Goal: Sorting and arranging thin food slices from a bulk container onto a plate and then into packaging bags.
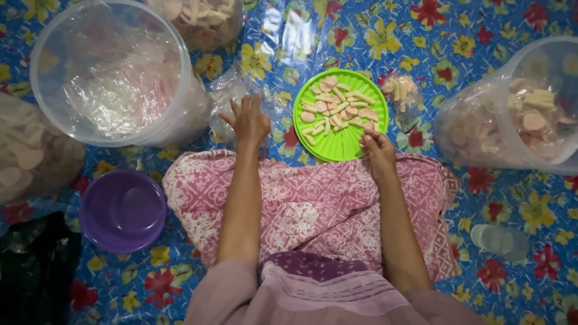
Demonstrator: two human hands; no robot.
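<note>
A blue mat [337,24] with red and yellow flowers covers the whole floor in view, and everything rests on it. The person sits at the near edge, a pink patterned cloth [313,204] spread over the lap.

At the far left corner stands a big clear tub [108,72] lined with plastic film, and behind it a bag of pale chips [205,21] at the far edge. A second clear tub [530,102] leans at the right edge, holding pink and cream chips. Another bag of chips [30,156] lies at the left edge, with a black bag [36,271] in the near left corner. A purple bowl [123,209] sits just left of the lap.

The green plate [341,114] lies in the middle, touching the cloth's far edge, with chips [337,108] scattered over its far half. A small filled packet [402,90] lies just right of it, and a clear cup [500,241] lies on its side near the right edge.

The left hand [250,120] is spread open, fingers splayed, on a clear bag [232,99] between tub and plate. The right hand [378,147] is closed at the plate's near rim, fingertips pinched; whether it holds a chip I cannot tell.

Bare mat shows beyond the plate and right of the lap.
</note>
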